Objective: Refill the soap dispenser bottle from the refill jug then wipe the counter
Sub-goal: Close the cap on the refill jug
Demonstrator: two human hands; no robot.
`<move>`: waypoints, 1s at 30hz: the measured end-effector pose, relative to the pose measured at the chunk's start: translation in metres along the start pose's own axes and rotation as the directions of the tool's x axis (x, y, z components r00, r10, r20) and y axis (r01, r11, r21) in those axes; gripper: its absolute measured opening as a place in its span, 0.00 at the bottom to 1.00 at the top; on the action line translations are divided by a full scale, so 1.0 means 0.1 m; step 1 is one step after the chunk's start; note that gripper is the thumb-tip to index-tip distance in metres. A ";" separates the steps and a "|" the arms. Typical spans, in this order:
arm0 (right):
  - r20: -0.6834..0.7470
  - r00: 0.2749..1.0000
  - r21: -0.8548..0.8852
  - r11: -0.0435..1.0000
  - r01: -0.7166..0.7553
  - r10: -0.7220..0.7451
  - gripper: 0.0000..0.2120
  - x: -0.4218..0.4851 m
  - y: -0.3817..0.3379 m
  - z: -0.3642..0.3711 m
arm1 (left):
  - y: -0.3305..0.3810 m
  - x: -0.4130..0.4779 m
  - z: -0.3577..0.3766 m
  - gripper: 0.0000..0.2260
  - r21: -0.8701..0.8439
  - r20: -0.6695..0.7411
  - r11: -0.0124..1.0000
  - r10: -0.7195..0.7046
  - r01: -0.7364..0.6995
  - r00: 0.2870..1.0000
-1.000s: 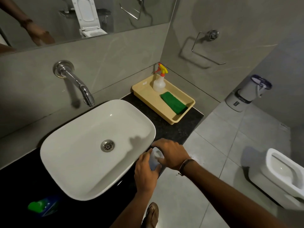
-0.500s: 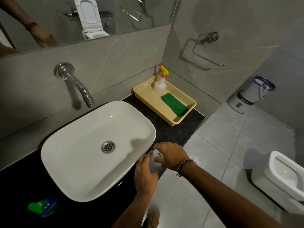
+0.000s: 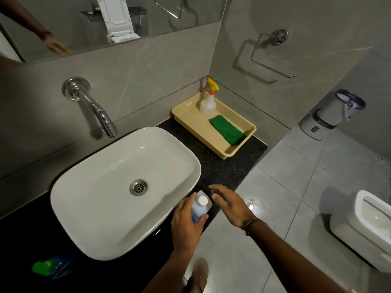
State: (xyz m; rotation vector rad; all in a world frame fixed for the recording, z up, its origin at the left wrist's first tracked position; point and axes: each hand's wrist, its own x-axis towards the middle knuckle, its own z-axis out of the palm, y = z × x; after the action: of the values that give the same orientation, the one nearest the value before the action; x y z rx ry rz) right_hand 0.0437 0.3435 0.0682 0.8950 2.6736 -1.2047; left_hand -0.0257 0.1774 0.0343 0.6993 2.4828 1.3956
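Note:
A small clear bottle with a white cap (image 3: 201,205) stands on the black counter (image 3: 220,172) right of the white sink (image 3: 118,187). My left hand (image 3: 186,220) is wrapped around its body. My right hand (image 3: 229,203) hovers just right of the bottle, fingers spread, holding nothing. A blue bottle with a green cap (image 3: 49,267) lies in shadow at the counter's near left. A folded green cloth (image 3: 227,130) lies in a beige tray (image 3: 190,117) at the counter's far right.
A clear spray bottle with a yellow and red trigger (image 3: 208,100) stands in the tray's back corner. A chrome wall tap (image 3: 93,106) reaches over the sink. The counter ends at the right above grey floor tiles; a white toilet (image 3: 368,225) and a bin (image 3: 330,115) stand there.
My right hand has come off the top of the bottle and opened to its right, so the white cap now shows. My left hand keeps its hold.

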 end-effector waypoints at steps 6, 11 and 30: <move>0.024 1.000 0.140 0.990 -0.014 0.011 0.27 -0.02 0.24 0.40 | 0.00 0.06 0.14 0.36 -0.026 -0.024 0.999 -0.035 0.034 0.999; -0.125 0.992 0.260 0.965 0.021 0.013 0.25 -0.09 0.20 0.33 | 0.16 0.16 0.09 0.34 -0.081 0.000 0.996 -0.023 0.023 1.000; -0.284 0.937 0.127 0.961 0.246 -0.202 0.26 2.07 -0.48 -1.62 | 1.43 2.89 0.22 0.37 -0.120 0.002 0.992 0.049 -0.048 0.999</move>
State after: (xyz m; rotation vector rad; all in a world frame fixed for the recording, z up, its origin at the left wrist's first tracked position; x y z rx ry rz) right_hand -0.1266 0.5320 0.1510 0.8448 2.9986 -1.4616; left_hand -0.2245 0.4008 0.1579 0.7410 2.3690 1.5435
